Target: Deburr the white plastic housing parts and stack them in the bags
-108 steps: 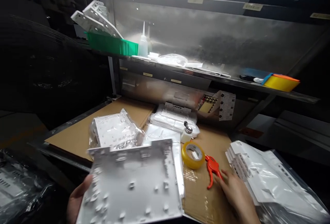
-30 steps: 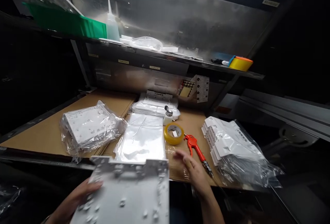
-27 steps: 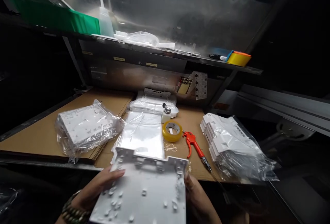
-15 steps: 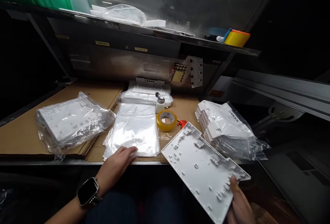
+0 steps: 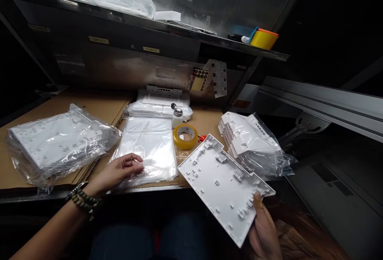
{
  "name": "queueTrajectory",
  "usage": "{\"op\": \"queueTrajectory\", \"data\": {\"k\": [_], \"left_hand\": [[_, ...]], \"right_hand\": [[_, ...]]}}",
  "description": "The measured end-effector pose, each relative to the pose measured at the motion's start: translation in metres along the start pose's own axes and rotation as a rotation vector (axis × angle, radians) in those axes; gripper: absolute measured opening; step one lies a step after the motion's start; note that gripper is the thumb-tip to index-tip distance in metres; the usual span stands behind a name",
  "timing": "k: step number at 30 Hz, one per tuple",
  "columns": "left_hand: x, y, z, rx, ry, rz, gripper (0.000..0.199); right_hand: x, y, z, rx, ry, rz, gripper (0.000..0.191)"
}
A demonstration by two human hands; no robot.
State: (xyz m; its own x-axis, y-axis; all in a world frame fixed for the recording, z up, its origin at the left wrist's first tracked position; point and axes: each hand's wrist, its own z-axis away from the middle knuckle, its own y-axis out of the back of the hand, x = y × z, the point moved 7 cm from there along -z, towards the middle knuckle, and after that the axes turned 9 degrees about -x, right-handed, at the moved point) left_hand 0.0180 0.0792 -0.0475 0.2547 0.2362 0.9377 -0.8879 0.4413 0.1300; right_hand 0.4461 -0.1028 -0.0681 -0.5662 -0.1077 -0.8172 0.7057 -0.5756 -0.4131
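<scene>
Two bare hands are at work along the near side of the surface (image 5: 149,188). At near right, the right hand (image 5: 265,228) grips a white moulded plastic panel (image 5: 218,198) by its near right edge, thumb over the studded face; the panel is held tilted, one corner pointing away toward the far side. At near left, the left hand (image 5: 128,166) is over the near part of a stack of flat, clear plastic bags (image 5: 155,148), its fingers curled toward the thumb; whether film is pinched between them cannot be told.

The step in hand looks like parting one bag from the stack while the panel waits. The next move seems to call for a light pinch on the top layer alone, then a mouth opened wide enough for the panel's corners; clinging film could bring up two bags.

Farther left, white plastic parts in a crinkled clear bag (image 5: 60,136) lie on brown cardboard sheets (image 5: 100,102). Right of the stack sits a yellow roll of tape (image 5: 184,145), with a red tool (image 5: 202,138) mostly hidden behind the panel and a bagged pile of white parts (image 5: 251,140) farther right. Beyond the tape stands a white bottle with a metal cap (image 5: 177,122).
</scene>
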Motion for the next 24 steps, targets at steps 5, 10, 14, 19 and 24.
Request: {"op": "queueTrajectory", "data": {"k": [5,10,14,19,24], "left_hand": [[-0.002,-0.003,0.0,0.023,-0.031,0.126,0.063],[0.002,-0.022,0.0,-0.001,-0.081,0.22,0.064],[0.009,-0.049,-0.007,-0.051,-0.139,0.241,0.062],[0.011,-0.077,-0.011,-0.101,-0.224,0.194,0.052],[0.009,-0.062,-0.012,-0.03,-0.307,0.091,0.029]], "right_hand": [[0.004,-0.003,-0.005,-0.017,-0.005,-0.034,0.079],[0.025,-0.037,-0.008,-0.22,-0.062,0.042,0.066],[0.076,-0.118,0.011,-0.629,-0.288,0.091,0.063],[0.113,-0.194,0.026,-0.867,-0.34,0.06,0.067],[0.113,-0.186,0.017,-0.824,-0.396,0.095,0.064]]}}
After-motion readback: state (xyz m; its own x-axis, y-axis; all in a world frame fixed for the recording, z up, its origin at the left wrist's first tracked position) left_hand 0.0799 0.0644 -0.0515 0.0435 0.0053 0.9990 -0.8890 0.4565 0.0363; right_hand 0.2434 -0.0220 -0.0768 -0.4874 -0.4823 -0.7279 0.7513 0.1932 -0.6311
